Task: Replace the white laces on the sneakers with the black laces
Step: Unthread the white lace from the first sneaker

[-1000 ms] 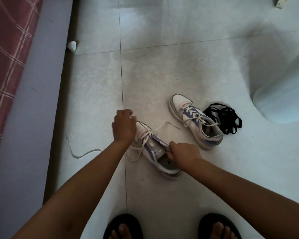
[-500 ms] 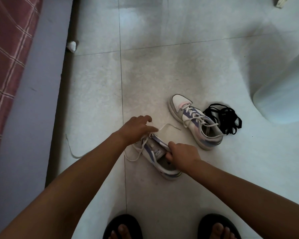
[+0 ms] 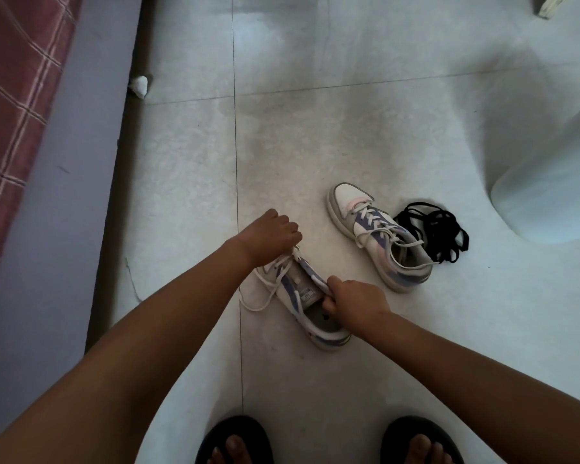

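Note:
Two white sneakers with purple and pink panels lie on the tiled floor. My left hand [image 3: 271, 236] is closed on the white lace [image 3: 269, 294] at the toe end of the near sneaker [image 3: 307, 301]; loosened lace loops hang off that shoe's left side. At the collar of the same shoe, my right hand [image 3: 355, 304] grips the tongue. The far sneaker [image 3: 380, 241] stands to the right, still laced in white. A tangled heap of black laces [image 3: 436, 231] lies just right of it.
A bed with a red checked cover [image 3: 10, 105] and a grey side runs down the left. A crumpled white scrap [image 3: 139, 85] lies by it. A pale rounded object [image 3: 549, 192] stands at right. My feet in black slippers [image 3: 235, 442] are at the bottom.
My left hand moved right and down from the shoe's left side onto the laces near the toe, and the loose lace end on the floor at left was drawn in. My right hand stayed.

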`<state>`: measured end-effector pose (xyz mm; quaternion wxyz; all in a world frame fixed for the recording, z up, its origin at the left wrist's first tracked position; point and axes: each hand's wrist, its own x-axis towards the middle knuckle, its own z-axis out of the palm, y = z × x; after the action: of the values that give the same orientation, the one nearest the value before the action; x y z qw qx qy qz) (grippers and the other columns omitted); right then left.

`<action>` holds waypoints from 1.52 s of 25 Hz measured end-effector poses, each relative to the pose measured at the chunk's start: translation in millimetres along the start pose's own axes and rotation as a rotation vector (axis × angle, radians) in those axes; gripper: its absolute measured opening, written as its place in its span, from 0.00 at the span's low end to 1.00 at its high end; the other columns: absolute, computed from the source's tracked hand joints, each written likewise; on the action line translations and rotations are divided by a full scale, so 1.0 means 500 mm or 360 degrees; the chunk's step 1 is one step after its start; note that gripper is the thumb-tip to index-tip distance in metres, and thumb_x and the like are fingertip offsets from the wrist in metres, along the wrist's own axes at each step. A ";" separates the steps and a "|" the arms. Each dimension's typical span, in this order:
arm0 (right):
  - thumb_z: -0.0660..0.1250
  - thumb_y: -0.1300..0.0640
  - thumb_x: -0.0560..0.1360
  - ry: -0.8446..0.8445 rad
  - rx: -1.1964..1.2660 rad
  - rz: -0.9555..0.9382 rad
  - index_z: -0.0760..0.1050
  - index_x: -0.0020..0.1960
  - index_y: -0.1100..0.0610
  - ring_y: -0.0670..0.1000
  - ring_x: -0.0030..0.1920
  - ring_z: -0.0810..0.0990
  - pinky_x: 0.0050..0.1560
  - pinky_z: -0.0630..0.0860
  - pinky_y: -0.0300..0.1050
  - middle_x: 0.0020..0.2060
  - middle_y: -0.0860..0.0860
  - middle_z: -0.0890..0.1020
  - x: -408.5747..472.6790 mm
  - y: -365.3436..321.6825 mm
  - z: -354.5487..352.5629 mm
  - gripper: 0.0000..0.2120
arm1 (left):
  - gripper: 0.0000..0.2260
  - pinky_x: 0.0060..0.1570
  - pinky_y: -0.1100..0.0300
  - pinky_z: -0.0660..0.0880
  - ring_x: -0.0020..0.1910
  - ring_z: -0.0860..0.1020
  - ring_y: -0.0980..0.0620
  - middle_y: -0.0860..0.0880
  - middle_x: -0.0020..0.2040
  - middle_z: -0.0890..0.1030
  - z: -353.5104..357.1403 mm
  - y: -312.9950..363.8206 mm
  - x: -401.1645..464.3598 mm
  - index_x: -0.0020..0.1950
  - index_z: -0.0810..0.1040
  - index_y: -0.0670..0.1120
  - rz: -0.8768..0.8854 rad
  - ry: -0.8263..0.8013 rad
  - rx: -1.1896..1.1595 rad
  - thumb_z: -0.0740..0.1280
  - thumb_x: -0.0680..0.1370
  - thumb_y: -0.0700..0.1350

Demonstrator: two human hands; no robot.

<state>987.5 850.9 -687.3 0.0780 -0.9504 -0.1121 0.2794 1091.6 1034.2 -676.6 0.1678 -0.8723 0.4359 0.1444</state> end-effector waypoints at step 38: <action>0.58 0.45 0.76 -0.0182 0.0097 0.0255 0.73 0.49 0.52 0.53 0.47 0.79 0.37 0.66 0.43 0.47 0.52 0.80 0.007 0.006 0.002 0.13 | 0.13 0.32 0.60 0.78 0.27 0.78 0.56 0.50 0.27 0.79 0.013 -0.207 -0.160 0.38 0.73 0.43 -0.2269 0.0831 -0.3037 0.61 0.81 0.45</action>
<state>990.3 849.0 -690.8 0.0776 -0.9360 -0.0313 0.3418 1128.4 1152.4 -633.1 -0.5915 -0.6918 -0.4012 0.1026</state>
